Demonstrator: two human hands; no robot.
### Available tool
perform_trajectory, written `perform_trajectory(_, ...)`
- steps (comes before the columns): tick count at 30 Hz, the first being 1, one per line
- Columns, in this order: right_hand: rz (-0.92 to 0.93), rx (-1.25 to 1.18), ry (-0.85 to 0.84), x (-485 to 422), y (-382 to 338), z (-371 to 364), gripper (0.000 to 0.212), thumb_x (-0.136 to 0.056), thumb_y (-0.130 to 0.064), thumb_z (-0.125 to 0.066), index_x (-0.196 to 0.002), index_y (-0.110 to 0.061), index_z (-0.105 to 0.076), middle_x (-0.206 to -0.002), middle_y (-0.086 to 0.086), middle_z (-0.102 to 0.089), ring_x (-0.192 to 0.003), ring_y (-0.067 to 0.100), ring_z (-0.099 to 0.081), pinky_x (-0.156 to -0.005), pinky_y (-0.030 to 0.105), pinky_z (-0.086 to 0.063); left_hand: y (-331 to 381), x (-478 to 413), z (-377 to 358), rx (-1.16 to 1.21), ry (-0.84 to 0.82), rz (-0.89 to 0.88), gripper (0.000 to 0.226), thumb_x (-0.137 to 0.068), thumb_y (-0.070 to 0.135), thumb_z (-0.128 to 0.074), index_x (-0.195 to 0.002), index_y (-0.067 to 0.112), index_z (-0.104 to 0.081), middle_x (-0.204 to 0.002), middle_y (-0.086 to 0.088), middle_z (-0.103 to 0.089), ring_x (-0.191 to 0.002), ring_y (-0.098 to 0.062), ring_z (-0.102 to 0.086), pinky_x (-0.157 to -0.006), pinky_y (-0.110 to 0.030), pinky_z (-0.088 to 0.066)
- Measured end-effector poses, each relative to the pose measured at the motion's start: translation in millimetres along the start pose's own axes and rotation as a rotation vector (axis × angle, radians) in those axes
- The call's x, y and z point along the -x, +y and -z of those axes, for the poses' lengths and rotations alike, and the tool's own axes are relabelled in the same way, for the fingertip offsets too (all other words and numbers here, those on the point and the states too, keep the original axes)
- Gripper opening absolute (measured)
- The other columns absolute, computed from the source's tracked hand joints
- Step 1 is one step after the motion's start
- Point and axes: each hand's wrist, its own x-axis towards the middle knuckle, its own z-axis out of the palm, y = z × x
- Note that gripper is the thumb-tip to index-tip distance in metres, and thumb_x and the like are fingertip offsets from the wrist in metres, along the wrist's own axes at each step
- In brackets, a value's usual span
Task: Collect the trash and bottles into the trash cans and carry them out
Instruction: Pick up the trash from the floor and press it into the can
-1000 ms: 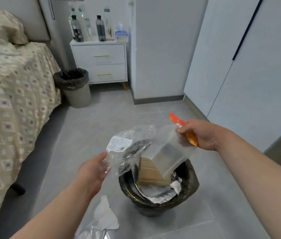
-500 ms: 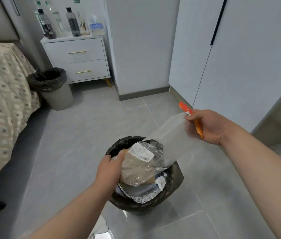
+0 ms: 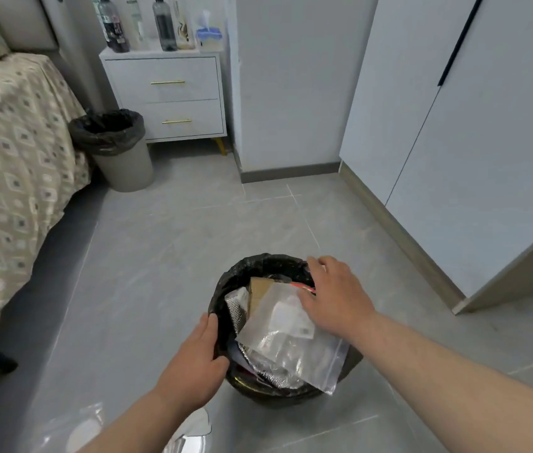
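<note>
A trash can with a black liner (image 3: 260, 264) stands on the floor just in front of me. It is stuffed with a clear zip bag (image 3: 291, 349), a piece of brown cardboard (image 3: 260, 289) and silver foil wrapping (image 3: 237, 308). My left hand (image 3: 198, 358) grips the can's left rim, fingers curled over the liner. Palm down over the can's right side, my right hand (image 3: 333, 297) presses the clear bag, and an orange item (image 3: 304, 286) peeks out under its fingers. Several bottles (image 3: 163, 24) stand on the white nightstand (image 3: 173, 93) at the back.
A second lined trash can (image 3: 122, 158) stands between the bed (image 3: 6, 152) and the nightstand. A tissue box (image 3: 209, 35) sits beside the bottles. A clear plastic bag (image 3: 68, 426) and white paper (image 3: 193, 433) lie on the floor by my left arm. White wardrobe doors (image 3: 454, 142) line the right.
Both hands came down to the can. The clear bags and the orange item went from held above it to lying in it. My left hand let go of its bag and took the rim.
</note>
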Motion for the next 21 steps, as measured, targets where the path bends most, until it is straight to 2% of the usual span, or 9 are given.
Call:
perform_trajectory(2, 0.269, 0.061, 0.000, 14, -9, 2, 0.062, -0.084, -0.055, -0.041, -0.132, -0.018, -0.051, -0.128, 0.007, -0.052, -0.116, 0.029, -0.050, -0.100, 0.042, -0.041, -3, -1, -1, 0.016, -0.003, -0.010, 0.080, -0.087, 0.013, -0.045, -0.154, 0.016, 0.000, -0.162, 0.003, 0.006, -0.149, -0.012, -0.002, -0.116, -0.022, -0.007)
perform_trajectory(4, 0.402, 0.157, -0.165, 27, -15, -12, 0.066, -0.079, -0.061, -0.039, -0.129, -0.021, -0.054, -0.132, 0.010, -0.052, -0.122, 0.033, -0.047, -0.104, 0.046, -0.038, -6, -2, 0, 0.023, -0.014, -0.009, 0.081, -0.087, 0.014, -0.044, -0.153, 0.017, 0.002, -0.161, 0.002, 0.009, -0.149, -0.012, 0.000, -0.117, -0.023, -0.007)
perform_trajectory(5, 0.393, 0.207, -0.270, 32, -17, -23, 0.068, -0.080, -0.061, -0.040, -0.136, -0.023, -0.047, -0.142, 0.013, -0.044, -0.131, 0.036, -0.040, -0.109, 0.048, -0.032, -7, -3, 0, 0.026, -0.023, -0.007, 0.081, -0.088, 0.014, -0.044, -0.153, 0.017, 0.003, -0.161, 0.002, 0.011, -0.149, -0.012, 0.001, -0.118, -0.024, -0.006)
perform_trajectory(7, 0.291, 0.275, -0.437, 33, -17, -42, 0.073, -0.087, -0.058, -0.039, -0.150, -0.026, -0.021, -0.159, 0.016, -0.016, -0.145, 0.035, -0.015, -0.118, 0.049, -0.016, -10, -3, -3, 0.045, -0.035, 0.002, 0.080, -0.089, 0.014, -0.042, -0.153, 0.018, 0.005, -0.161, 0.002, 0.013, -0.149, -0.012, 0.002, -0.118, -0.024, -0.007)
perform_trajectory(9, 0.194, 0.307, -0.545, 24, -17, -52, 0.076, -0.091, -0.057, -0.038, -0.153, -0.027, -0.005, -0.162, 0.013, 0.000, -0.148, 0.032, -0.003, -0.120, 0.048, -0.008, -10, -3, -6, 0.068, -0.032, 0.003, 0.080, -0.089, 0.014, -0.041, -0.153, 0.018, 0.007, -0.160, 0.002, 0.015, -0.149, -0.012, 0.003, -0.118, -0.025, -0.007)
perform_trajectory(15, 0.050, 0.234, -0.700, 0, -29, -73, 0.080, -0.089, -0.053, -0.050, -0.153, -0.029, -0.007, -0.162, 0.009, 0.000, -0.149, 0.030, -0.005, -0.118, 0.047, -0.021, -14, -5, -11, 0.099, -0.021, -0.012, 0.079, -0.090, 0.014, -0.038, -0.152, 0.017, 0.011, -0.159, 0.002, 0.020, -0.148, -0.011, 0.010, -0.117, -0.023, -0.003)
perform_trajectory(19, -0.022, 0.214, -0.824, 0, -33, -82, 0.083, -0.090, -0.053, -0.049, -0.153, -0.032, 0.001, -0.162, 0.004, 0.010, -0.149, 0.030, -0.006, -0.118, 0.045, -0.022, -15, -5, -12, 0.073, -0.026, -0.018, 0.078, -0.091, 0.017, -0.038, -0.152, 0.018, 0.011, -0.159, 0.003, 0.021, -0.147, -0.009, 0.013, -0.117, -0.023, -0.001)
perform_trajectory(21, -0.018, 0.231, -0.828, 0, -35, -76, 0.083, -0.088, -0.056, -0.050, -0.153, -0.031, -0.005, -0.162, 0.005, 0.000, -0.146, 0.031, -0.017, -0.115, 0.045, -0.028, -15, -4, -10, 0.036, -0.038, -0.017, 0.078, -0.091, 0.019, -0.038, -0.152, 0.018, 0.012, -0.159, 0.001, 0.020, -0.147, -0.012, 0.014, -0.118, -0.025, -0.001)
